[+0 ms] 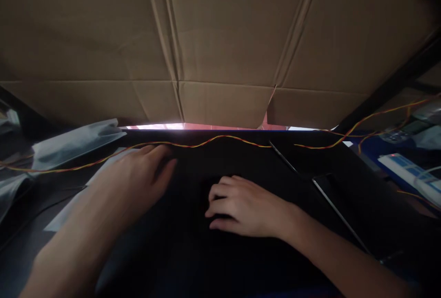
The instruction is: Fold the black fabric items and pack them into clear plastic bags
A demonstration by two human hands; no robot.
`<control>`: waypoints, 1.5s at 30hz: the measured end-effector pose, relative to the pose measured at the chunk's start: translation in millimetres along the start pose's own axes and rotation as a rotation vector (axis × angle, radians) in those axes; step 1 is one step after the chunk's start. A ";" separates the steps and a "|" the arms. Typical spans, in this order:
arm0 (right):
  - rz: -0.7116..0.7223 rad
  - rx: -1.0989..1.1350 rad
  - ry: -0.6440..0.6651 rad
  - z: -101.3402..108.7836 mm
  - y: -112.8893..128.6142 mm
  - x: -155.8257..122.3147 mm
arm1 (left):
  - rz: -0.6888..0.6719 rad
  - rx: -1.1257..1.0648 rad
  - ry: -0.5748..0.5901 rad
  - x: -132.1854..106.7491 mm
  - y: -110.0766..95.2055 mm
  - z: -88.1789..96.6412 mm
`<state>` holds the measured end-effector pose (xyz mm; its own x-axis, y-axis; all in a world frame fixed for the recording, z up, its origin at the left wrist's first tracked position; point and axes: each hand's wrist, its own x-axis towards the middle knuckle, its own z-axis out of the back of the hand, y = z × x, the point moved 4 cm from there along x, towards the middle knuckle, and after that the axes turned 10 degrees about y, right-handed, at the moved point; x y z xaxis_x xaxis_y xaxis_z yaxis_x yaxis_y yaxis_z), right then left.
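My left hand point(138, 178) lies flat on a dark surface point(193, 252), fingers stretched toward a twisted red-and-yellow wire point(220, 138) that runs across the bench; the fingertips reach the wire or stop just short of it. My right hand point(241, 206) rests in the middle of the dark surface with fingers curled over a small black object point(208, 192) that I cannot make out in the dim light.
A large cardboard sheet point(220, 36) stands upright behind the bench. Silvery plastic bags point(76, 139) lie at the left. A thin dark rod point(285, 160) and a flat dark panel edge point(337, 210) lie to the right. A white power strip point(409, 174) sits far right.
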<state>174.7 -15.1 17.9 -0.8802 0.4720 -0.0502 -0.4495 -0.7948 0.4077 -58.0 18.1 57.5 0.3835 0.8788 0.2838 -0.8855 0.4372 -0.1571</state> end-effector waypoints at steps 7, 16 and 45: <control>-0.025 0.562 -0.150 21.3 -51.5 -35.1 | 0.450 0.356 0.647 -23.4 57.2 -29.9; -0.110 0.344 -0.658 34.4 -62.7 -47.3 | 0.005 -0.165 0.562 24.8 -29.3 -26.2; 0.007 0.171 -0.099 5.2 -15.5 -38.4 | -0.520 -0.368 -0.108 29.9 -27.4 -31.7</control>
<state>216.2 -19.0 18.3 -0.8599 0.5089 0.0395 -0.4038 -0.7257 0.5571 -14.0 38.4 40.3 0.6928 0.5186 0.5011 -0.4357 0.8547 -0.2822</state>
